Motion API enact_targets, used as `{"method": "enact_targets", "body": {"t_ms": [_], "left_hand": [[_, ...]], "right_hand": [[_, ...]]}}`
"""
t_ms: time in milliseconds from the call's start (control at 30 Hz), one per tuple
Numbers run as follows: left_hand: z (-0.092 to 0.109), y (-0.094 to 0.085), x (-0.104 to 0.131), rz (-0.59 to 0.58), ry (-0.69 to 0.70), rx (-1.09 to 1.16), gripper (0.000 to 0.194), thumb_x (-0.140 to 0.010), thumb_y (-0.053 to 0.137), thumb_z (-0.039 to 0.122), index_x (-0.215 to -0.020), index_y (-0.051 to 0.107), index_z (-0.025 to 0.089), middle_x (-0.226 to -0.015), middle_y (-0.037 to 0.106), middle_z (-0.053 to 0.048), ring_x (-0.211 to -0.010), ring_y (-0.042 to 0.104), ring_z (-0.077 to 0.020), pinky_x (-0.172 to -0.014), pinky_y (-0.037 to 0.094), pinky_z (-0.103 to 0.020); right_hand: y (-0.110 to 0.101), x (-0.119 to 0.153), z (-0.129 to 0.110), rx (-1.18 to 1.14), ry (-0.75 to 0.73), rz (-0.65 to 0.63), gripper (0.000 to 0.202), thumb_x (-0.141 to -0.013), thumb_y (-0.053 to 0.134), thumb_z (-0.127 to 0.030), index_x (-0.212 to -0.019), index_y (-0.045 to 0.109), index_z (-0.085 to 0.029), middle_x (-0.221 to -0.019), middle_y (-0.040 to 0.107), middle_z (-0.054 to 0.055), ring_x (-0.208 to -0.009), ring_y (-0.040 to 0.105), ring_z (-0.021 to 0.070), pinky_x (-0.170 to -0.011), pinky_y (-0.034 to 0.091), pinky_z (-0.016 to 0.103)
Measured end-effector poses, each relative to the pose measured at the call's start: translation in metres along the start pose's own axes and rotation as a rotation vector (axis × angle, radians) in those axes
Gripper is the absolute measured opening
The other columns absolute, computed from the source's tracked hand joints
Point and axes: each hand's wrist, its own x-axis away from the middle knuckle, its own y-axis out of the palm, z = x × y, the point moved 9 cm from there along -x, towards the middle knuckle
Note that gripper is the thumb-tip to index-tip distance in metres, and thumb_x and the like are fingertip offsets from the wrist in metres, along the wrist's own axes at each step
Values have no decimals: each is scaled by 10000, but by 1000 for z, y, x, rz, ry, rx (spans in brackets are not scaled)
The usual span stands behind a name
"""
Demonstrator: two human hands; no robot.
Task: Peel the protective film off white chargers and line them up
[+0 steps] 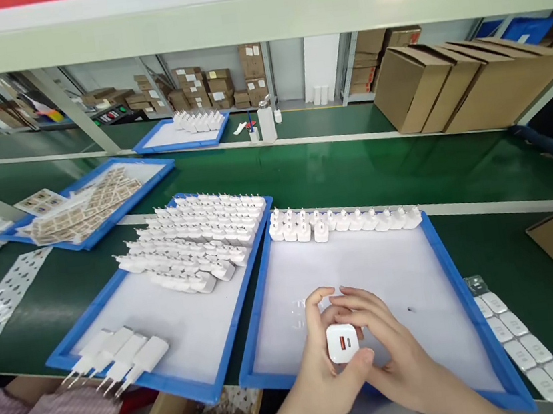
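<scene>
A: What do you have in your hands?
B: A white charger (342, 343), its face with two ports, one red and one dark, turned up toward you. It sits over the near part of the right tray (374, 262).
A: And your fingers?
B: Those of your left hand (317, 370) are clamped on the charger, the thumb along its lower right edge. Those of your right hand (398, 353) curve over its far side, slightly parted; I cannot tell whether they press on it.
A: What is around you?
B: Along your tray's far edge stands a long row of chargers (355, 221), pins up, with four more in front. Left of it, a second blue-rimmed tray (187, 345) carries dense rows; four loose chargers (132, 353) lie at its near left corner. On the green worktop (327, 167), a strip of white squares (536, 348) lies to your right, and a bottle (267, 124) stands farther back.
</scene>
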Motion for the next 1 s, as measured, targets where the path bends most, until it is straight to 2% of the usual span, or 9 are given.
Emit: {"method": "enact_targets", "body": {"t_ms": [133, 200, 300, 400, 533, 700, 833, 933, 1000], "left_hand": [[1, -16, -1, -5, 110, -92, 1031, -843, 661, 684, -1584, 83, 260, -1456, 456, -187, -1384, 469, -341, -1159, 379, -494], [0, -49, 0, 218, 165, -166, 1087, -803, 615, 776, -1603, 136, 218, -1403, 517, -192, -1359, 508, -359, -1168, 377, -519], [-3, -106, 16, 624, 203, -261, 945, -858, 514, 771, -1567, 282, 192, -1205, 645, -165, -1147, 660, -324, -1088, 460, -513], [3, -142, 41, 793, 230, -333, 831, -900, 492, 708, -1540, 319, 207, -1171, 656, -150, -1097, 676, -309, -1060, 476, -517], [25, -181, 93, 1018, 248, -544, 580, -948, 510, 562, -1409, 461, 214, -1214, 628, -142, -1136, 647, -300, -1055, 476, -488], [57, -211, 143, 1288, 42, -1265, 403, -906, 544, 382, -1219, 623, 141, -1330, 579, -218, -1286, 498, -403, -1125, 335, -607], [50, -235, 147, 1265, -205, -1448, 373, -876, 572, 289, -1214, 684, 177, -1393, 604, -168, -1276, 472, -414, -1090, 307, -627], [45, -242, 143, 1254, -330, -1494, 418, -877, 570, 309, -1252, 679, 160, -1381, 604, -189, -1209, 478, -433, -1006, 342, -634], [46, -244, 142, 1282, -372, -1501, 502, -889, 538, 331, -1334, 626, 118, -1403, 552, -243, -1208, 450, -477, -956, 344, -662]], "right_hand": [[-19, -17, 5, -45, 24, 16, 346, -958, 566, -211, -1293, 497, -267, -1261, 696, 75, -1265, 633, 248, -1115, 501, 457], [-32, -32, 32, 60, 173, -12, 308, -972, 566, -254, -1274, 507, -241, -1188, 710, 78, -1091, 708, 217, -967, 588, 367], [-46, -58, 88, 400, 373, -146, 303, -947, 626, -250, -1241, 571, -200, -1203, 693, 103, -1066, 691, 236, -928, 585, 370], [-46, -84, 135, 527, 438, -193, 271, -928, 671, -209, -1192, 633, -160, -1193, 680, 128, -1123, 654, 276, -962, 559, 451], [-24, -99, 173, 597, 477, -255, 304, -984, 643, -361, -1219, 627, -168, -1202, 663, 76, -1026, 673, 207, -883, 590, 418], [-2, -99, 172, 547, 389, -226, 285, -988, 535, -225, -1260, 578, -152, -1306, 570, 158, -937, 686, 223, -871, 582, 439], [-2, -93, 170, 456, 330, -177, 522, -950, 409, -198, -1464, 354, -129, -1338, 463, 250, -896, 706, 310, -804, 589, 522], [-9, -76, 157, 408, 302, -187, 587, -956, 431, -268, -1504, 270, -131, -1405, 399, 266, -1083, 673, 369, -881, 575, 557], [-11, -57, 138, 381, 272, -222, 536, -978, 433, -296, -1482, 315, -161, -1455, 381, 237, -1220, 609, 361, -977, 546, 543]]}}
